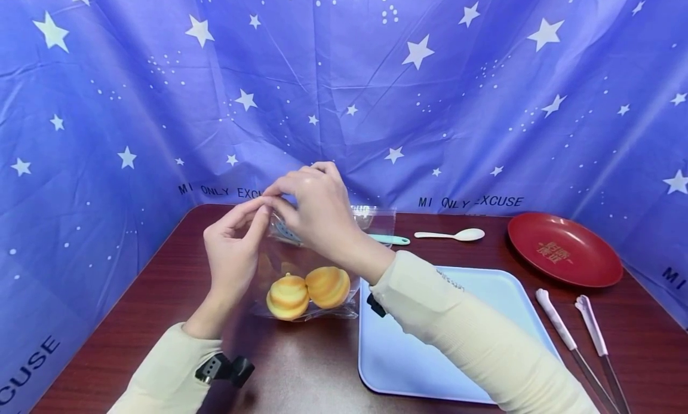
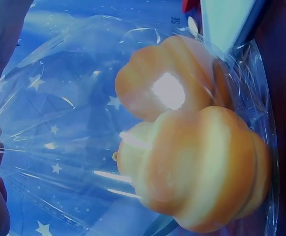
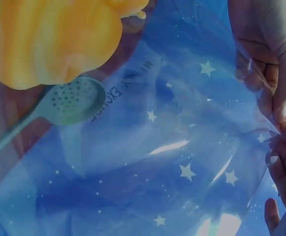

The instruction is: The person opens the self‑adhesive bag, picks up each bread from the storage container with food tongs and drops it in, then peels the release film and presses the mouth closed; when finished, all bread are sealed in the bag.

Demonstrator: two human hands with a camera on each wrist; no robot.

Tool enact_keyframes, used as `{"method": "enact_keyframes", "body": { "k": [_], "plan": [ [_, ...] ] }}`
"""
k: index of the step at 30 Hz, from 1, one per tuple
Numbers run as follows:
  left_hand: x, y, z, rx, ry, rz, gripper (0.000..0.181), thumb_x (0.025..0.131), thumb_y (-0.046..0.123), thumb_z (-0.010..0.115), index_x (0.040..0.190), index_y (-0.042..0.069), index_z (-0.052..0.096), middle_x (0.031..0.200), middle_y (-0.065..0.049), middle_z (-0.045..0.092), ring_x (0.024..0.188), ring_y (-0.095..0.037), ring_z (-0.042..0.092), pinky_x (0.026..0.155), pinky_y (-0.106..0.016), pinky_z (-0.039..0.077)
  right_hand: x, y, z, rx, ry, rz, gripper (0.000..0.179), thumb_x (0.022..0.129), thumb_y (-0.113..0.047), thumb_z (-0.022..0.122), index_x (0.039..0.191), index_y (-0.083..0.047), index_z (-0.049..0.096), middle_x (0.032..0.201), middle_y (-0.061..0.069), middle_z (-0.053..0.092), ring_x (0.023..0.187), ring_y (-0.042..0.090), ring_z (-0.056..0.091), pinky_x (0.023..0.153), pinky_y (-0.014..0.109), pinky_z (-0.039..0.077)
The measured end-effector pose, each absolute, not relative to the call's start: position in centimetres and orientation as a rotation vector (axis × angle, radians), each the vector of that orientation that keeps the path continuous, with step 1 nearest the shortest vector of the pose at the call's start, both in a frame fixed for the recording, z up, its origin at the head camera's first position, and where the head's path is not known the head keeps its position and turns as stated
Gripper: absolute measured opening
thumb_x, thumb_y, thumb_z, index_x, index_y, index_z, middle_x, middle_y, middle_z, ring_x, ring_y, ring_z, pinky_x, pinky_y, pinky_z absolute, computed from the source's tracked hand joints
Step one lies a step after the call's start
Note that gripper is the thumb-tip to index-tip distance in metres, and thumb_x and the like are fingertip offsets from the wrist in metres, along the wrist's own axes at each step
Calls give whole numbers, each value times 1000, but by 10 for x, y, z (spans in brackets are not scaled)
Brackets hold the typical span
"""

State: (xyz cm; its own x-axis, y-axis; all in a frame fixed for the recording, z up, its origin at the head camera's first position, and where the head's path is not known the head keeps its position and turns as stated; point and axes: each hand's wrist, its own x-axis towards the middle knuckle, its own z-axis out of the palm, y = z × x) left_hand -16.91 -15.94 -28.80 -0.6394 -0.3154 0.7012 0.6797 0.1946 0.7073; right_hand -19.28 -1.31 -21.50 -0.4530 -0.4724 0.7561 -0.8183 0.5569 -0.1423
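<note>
A clear plastic bag [image 2: 83,98] hangs upright, with two yellow-orange, ridged, pumpkin-shaped pieces [image 1: 287,296] lying in its bottom. My left hand [image 1: 233,247] pinches the bag's gathered top edge between thumb and finger. Crossing over from the right, my right hand [image 1: 317,205] grips the same edge, its fingertips right against those of the left. In the right wrist view the film fans out from the meeting fingers [image 3: 280,110]. Behind the bag, seen through the film, is a pale green slotted spoon [image 3: 76,101].
A light blue tray [image 1: 435,366] lies under the right forearm. Further right are a white spoon [image 1: 448,235], a red plate [image 1: 586,253] with gold characters and two utensils with pale handles [image 1: 556,318]. A blue star-patterned cloth [image 1: 344,73] stands behind the dark wooden table [image 1: 290,366].
</note>
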Motion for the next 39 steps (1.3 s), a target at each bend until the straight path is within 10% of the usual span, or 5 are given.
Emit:
{"method": "enact_keyframes", "body": {
  "k": [9, 17, 33, 39],
  "plan": [
    [-169, -156, -287, -309, -1678, -1584, 16, 94, 0, 71, 107, -8, 76, 80, 9, 75, 62, -6, 64, 60, -17, 52, -193, -12, -217, 982, -2161, 903, 6, 91, -17, 79, 92, -13, 82, 91, -4, 78, 82, 9, 70, 97, 34, 40],
    [-169, -155, -288, -348, -1663, -1605, 16, 94, -1, 70, 106, -9, 75, 78, 6, 74, 62, -6, 63, 60, -18, 52, -197, -7, -212, 940, -2294, 1161, 11, 96, -18, 73, 97, -11, 81, 90, -4, 78, 79, 9, 67, 71, 24, 49],
    [-168, -154, -289, -339, -1720, -1494, 14, 94, 1, 71, 105, -4, 77, 75, 10, 71, 62, -5, 61, 57, -16, 48, -193, -1, -214, 1085, -2135, 674, 7, 92, -18, 76, 96, -13, 80, 92, -4, 76, 90, 14, 67, 92, 35, 43],
    [-166, -151, -290, -341, -1744, -1384, 16, 92, 0, 73, 107, 0, 79, 81, -9, 76, 65, -1, 63, 59, -13, 49, -194, 0, -216, 1080, -1997, 515, 4, 87, -14, 74, 83, -13, 76, 79, -4, 73, 76, 14, 65, 96, 38, 43]
  ]
}}
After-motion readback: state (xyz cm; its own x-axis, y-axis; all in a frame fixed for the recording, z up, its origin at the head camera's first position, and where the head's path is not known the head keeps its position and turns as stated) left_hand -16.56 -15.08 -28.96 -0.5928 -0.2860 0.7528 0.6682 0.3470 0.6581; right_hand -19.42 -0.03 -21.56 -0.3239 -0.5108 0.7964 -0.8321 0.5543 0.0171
